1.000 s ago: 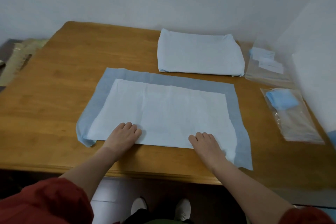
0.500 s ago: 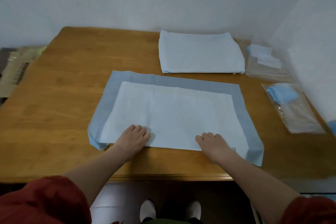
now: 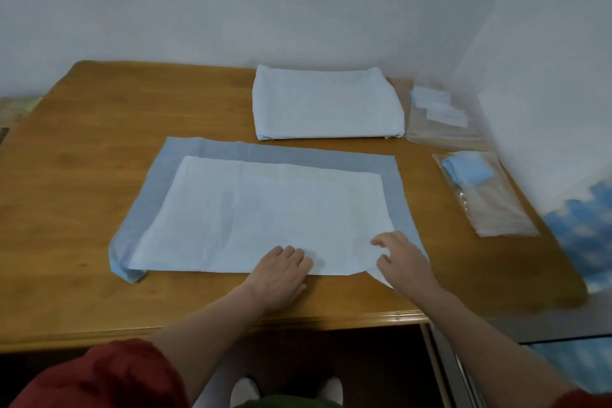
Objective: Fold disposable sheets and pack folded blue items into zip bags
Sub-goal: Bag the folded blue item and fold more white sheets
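Head view: the sheet (image 3: 265, 209) is spread flat mid-table, white face up, with a blue border showing. Its near edge is pinned at 6 o'clock by the left hand (image 3: 281, 272), fingers straight and flat, likely so nothing slides. At 5 o'clock the right hand (image 3: 402, 258) is set over the near corner, fingers bent; whether the corner is pinched cannot be told. A fold looks ready to be started. A folded stack (image 3: 324, 103) is parked at 1 o'clock and a filled zip bag (image 3: 486, 195) at 3 o'clock, out of the way.
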